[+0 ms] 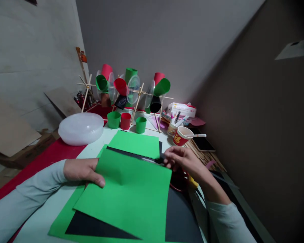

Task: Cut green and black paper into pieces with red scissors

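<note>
- Head view, left hand: the left hand [83, 170] gripped the left edge of a bright green, four-cornered paper sheet [131, 199], its thumb on top and its other fingers mostly hidden;
- Head view, right hand: the right hand [181, 158] was closed around a dark-handled tool with a pale, narrow blade [160, 159]; the blade lay along the sheet's far edge, and its exact kind could not be told;
- Head view, sheet: it lay tilted in the near foreground, over matt black paper [182, 217] and a larger green paper sheet [66, 216], on a white tabletop [93, 148];
- Head view, beyond: a smaller green paper rectangle [136, 143] lay just past the blade; behind it stood two green paper cups [114, 120] with a red paper cup [126, 120] between them;
- Head view, rear: a pale wooden stick frame [139, 98] bore clear plastic discs [133, 89] and coloured paper cups [162, 87]; a translucent white plastic dome [81, 130] rested to its left.
</note>
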`<act>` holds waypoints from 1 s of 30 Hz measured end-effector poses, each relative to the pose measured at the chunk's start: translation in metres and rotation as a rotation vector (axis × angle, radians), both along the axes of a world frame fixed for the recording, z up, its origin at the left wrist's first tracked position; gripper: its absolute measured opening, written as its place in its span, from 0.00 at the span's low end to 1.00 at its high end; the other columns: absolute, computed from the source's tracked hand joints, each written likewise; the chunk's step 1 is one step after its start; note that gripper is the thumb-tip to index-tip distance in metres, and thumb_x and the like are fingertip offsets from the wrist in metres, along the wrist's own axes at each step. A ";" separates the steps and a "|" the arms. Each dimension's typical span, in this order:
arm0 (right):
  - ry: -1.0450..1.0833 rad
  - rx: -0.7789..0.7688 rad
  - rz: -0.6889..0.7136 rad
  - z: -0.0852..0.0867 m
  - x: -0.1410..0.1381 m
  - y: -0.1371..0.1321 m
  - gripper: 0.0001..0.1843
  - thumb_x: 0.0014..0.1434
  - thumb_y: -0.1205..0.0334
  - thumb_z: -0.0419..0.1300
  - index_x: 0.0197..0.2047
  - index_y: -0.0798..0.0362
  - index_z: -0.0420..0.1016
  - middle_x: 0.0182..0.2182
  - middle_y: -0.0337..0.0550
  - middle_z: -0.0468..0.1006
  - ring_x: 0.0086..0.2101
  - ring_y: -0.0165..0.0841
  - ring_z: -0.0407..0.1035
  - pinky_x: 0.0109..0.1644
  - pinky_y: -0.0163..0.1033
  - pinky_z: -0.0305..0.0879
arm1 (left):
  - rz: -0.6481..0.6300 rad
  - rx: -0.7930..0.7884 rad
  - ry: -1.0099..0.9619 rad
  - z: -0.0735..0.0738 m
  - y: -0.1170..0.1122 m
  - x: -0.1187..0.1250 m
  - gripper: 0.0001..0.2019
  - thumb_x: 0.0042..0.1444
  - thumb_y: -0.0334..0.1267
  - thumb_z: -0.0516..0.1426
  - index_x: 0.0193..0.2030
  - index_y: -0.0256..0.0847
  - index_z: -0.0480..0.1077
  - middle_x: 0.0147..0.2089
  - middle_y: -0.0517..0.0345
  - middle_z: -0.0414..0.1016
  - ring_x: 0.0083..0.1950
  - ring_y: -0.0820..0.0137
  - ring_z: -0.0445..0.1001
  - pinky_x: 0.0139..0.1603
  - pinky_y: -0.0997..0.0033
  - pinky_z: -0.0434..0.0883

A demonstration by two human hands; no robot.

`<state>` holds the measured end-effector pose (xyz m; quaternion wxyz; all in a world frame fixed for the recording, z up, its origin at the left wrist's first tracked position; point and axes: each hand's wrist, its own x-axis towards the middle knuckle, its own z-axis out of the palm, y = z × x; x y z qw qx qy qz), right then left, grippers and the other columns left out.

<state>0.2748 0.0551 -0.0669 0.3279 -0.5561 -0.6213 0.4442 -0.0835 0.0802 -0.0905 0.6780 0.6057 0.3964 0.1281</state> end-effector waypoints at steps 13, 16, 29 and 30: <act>-0.717 0.427 0.017 -0.035 -0.023 0.072 0.20 0.66 0.55 0.62 0.58 0.53 0.71 0.56 0.49 0.74 0.52 0.44 0.71 0.56 0.56 0.69 | -0.002 -0.047 0.105 -0.008 0.013 0.005 0.15 0.40 0.47 0.68 0.31 0.42 0.73 0.21 0.65 0.69 0.19 0.73 0.60 0.18 0.73 0.51; -0.822 0.417 0.085 -0.036 -0.023 0.081 0.18 0.67 0.56 0.61 0.57 0.53 0.72 0.54 0.49 0.75 0.49 0.41 0.73 0.52 0.53 0.72 | -0.046 -0.051 0.119 -0.005 0.014 0.007 0.16 0.39 0.48 0.68 0.28 0.40 0.71 0.19 0.65 0.66 0.19 0.74 0.58 0.18 0.74 0.52; -0.867 0.499 0.132 -0.032 -0.014 0.094 0.18 0.67 0.56 0.61 0.58 0.52 0.71 0.56 0.49 0.73 0.50 0.42 0.72 0.53 0.53 0.72 | -0.115 -0.028 0.127 -0.004 0.016 0.009 0.16 0.39 0.49 0.66 0.24 0.40 0.69 0.19 0.64 0.64 0.20 0.74 0.58 0.19 0.72 0.53; -0.844 0.507 0.123 -0.033 -0.013 0.095 0.18 0.67 0.56 0.61 0.58 0.53 0.71 0.56 0.49 0.74 0.50 0.42 0.73 0.52 0.53 0.72 | -0.114 -0.026 0.125 -0.004 0.016 0.009 0.15 0.40 0.49 0.66 0.24 0.41 0.68 0.19 0.65 0.64 0.19 0.74 0.58 0.19 0.72 0.53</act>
